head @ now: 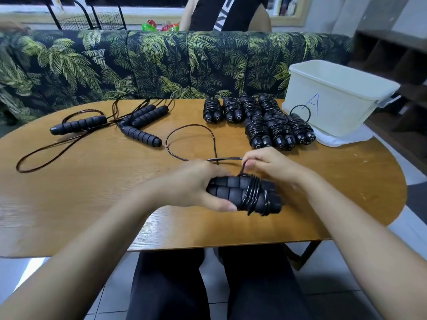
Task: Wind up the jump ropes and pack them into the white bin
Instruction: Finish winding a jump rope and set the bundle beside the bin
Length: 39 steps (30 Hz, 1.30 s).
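Observation:
My left hand [196, 183] grips a pair of black foam jump rope handles [233, 191] held side by side, with several turns of black cord wound round their right part. My right hand [270, 163] pinches the cord just above the handles. The loose rest of that cord [191, 139] loops over the wooden table [92, 204] beyond my hands. Several wound jump ropes [256, 118] lie in two rows at the back right. Two unwound jump ropes [138, 124] with trailing cords lie at the back left. The white bin [335, 98], marked with a blue A, stands at the far right.
The bin stands on its white lid [342, 139] near the table's right edge. A sofa with a palm-leaf print [161, 63] runs behind the table, and a person stands behind it. Dark shelving [397, 65] is at the right. My legs are under the table's near edge.

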Each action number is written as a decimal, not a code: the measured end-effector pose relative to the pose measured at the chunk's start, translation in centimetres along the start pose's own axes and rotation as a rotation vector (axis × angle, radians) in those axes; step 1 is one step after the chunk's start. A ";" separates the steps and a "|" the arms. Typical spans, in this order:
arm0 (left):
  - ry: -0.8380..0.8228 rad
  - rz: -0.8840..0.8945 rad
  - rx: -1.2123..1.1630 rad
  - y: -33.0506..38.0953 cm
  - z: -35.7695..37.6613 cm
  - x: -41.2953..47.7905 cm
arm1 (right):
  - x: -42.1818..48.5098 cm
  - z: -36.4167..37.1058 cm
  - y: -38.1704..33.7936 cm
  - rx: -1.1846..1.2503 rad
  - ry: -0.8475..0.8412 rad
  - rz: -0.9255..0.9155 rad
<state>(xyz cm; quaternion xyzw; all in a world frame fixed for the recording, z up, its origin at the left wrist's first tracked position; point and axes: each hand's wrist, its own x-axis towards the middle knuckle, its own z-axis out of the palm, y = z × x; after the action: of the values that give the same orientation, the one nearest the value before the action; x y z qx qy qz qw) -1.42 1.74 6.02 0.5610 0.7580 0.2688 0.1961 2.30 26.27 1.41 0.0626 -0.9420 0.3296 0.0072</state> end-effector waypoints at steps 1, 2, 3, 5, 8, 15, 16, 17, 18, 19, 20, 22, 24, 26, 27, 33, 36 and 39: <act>-0.002 -0.043 0.268 0.0 0.0 0.1 | 0.4 -0.8 -0.4 -0.083 -0.004 0.008; 0.002 -0.092 0.496 0.1 0.0 0.2 | 0.7 -1.5 -0.7 -0.155 0.006 0.008; 0.001 -0.123 0.649 0.0 0.1 0.2 | 1.0 -2.1 -1.5 -0.218 0.015 -0.002; 0.007 -0.152 0.811 -0.1 0.9 0.5 | 1.2 -2.4 -3.6 -0.331 0.027 -0.027; 0.087 -0.263 0.969 -0.7 1.7 1.4 | 1.0 -2.1 -6.1 -0.412 0.150 -0.071; 0.513 -0.540 0.747 -2.7 1.1 2.2 | -1.1 3.2 -7.1 -0.379 0.387 -0.138; 0.555 -0.538 0.676 -2.9 1.0 2.1 | -1.4 4.0 -6.8 -0.324 0.389 -0.110; 0.592 -0.531 0.605 -3.0 0.9 2.1 | -1.7 4.6 -6.5 -0.236 0.384 -0.080; 0.632 -0.520 0.537 -3.2 0.9 2.1 | -1.9 5.1 -6.1 -0.129 0.368 -0.055; 0.670 -0.504 0.471 -3.5 1.0 2.0 | -2.1 5.6 -5.9 -0.040 0.350 -0.043; 0.703 -0.480 0.405 -3.6 1.0 2.0 | -2.3 5.8 -5.8 0.028 0.338 -0.041; 0.742 -0.435 0.280 -3.8 1.0 1.8 | -2.5 5.7 -5.7 0.161 0.303 -0.048; 0.749 -0.407 0.152 -3.8 0.9 1.8 | -2.7 5.2 -5.7 0.263 0.258 -0.078; 0.749 -0.382 0.013 -3.8 0.9 1.8 | -2.8 4.7 -5.6 0.299 0.216 -0.095; 0.756 -0.373 -0.061 -3.9 1.0 1.8 | -2.7 4.5 -5.6 0.289 0.208 -0.102; 0.801 -0.356 -0.495 -4.0 1.3 1.5 | -1.5 5.0 -5.7 0.058 0.348 -0.168; 0.820 -0.383 -0.511 -4.2 1.1 1.2 | -1.3 4.9 -5.7 0.061 0.279 -0.181; 0.829 -0.399 -0.514 -4.6 0.7 0.9 | -1.4 5.1 -5.6 0.044 0.219 -0.161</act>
<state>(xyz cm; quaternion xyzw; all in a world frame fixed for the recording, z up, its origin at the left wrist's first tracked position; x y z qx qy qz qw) -4.69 1.70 2.64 0.1862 0.7735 0.6030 0.0584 4.54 18.94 0.81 0.1020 -0.9200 0.3534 0.1352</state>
